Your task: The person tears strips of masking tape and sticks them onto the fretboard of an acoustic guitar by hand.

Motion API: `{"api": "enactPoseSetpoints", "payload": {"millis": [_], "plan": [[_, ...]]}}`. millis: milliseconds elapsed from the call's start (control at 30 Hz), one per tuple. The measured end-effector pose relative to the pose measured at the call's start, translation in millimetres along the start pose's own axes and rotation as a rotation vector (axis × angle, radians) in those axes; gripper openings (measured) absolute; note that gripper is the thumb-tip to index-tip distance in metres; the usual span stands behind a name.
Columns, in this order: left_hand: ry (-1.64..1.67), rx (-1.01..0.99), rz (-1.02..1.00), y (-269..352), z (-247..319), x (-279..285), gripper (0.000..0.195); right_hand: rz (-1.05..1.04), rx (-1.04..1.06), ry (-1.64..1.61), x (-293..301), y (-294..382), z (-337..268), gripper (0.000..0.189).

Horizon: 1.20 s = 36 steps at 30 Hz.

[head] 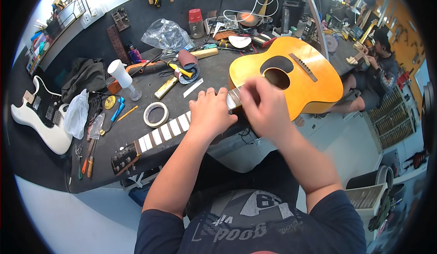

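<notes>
An acoustic guitar with an orange-yellow top (315,85) lies face up on the dark workbench, its neck pointing to the lower left. White strips (165,132) cover the fingerboard between the frets. My left hand (210,112) lies palm down across the neck, its fingers over the far edge. At the body end of the fingerboard is my right hand (264,108), blurred, with thumb and fingers curled close together; whether they pinch anything cannot be told. The black headstock (124,159) with its tuners rests near the bench's front edge.
Beyond the neck lie a roll of masking tape (156,115), a metal ruler (193,88), a yellow pencil (127,113) and a white spray bottle (120,74). A white electric guitar body (42,117) is at far left. Another person (379,62) sits at right, handling wooden parts.
</notes>
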<state>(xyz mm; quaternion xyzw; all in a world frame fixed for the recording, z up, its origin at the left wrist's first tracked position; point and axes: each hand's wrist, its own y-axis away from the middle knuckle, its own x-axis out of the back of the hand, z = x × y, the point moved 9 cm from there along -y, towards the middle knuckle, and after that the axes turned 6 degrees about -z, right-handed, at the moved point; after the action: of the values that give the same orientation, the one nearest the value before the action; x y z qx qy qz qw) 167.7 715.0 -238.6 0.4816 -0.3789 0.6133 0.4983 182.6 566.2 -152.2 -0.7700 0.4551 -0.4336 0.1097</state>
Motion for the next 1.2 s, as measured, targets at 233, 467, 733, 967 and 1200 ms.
{"api": "enactPoseSetpoints", "payload": {"millis": [233, 467, 733, 967, 1200], "plan": [[0.177, -0.039, -0.229, -11.6, 6.7, 9.3, 0.063, 0.116, 0.215, -0.027, -58.0, 89.7, 40.4, 0.013], [0.558, 0.094, -0.463, -45.2, -21.3, -7.4, 0.045, -0.041, 0.221, 0.228, -115.0, 103.0, 69.6, 0.021], [0.909, 0.136, -0.482, -52.2, -27.3, -25.7, 0.045, -0.005, 0.186, 0.22, -116.5, 113.1, 72.8, 0.02], [0.593, 0.048, -0.336, -68.5, -40.0, -26.4, 0.054, -0.001, 0.25, 0.176, -116.0, 116.5, 76.4, 0.033], [0.622, 0.052, -0.034, -28.7, -37.2, 22.2, 0.054, 0.012, 0.254, 0.239, -108.6, 126.3, 72.2, 0.044]]}}
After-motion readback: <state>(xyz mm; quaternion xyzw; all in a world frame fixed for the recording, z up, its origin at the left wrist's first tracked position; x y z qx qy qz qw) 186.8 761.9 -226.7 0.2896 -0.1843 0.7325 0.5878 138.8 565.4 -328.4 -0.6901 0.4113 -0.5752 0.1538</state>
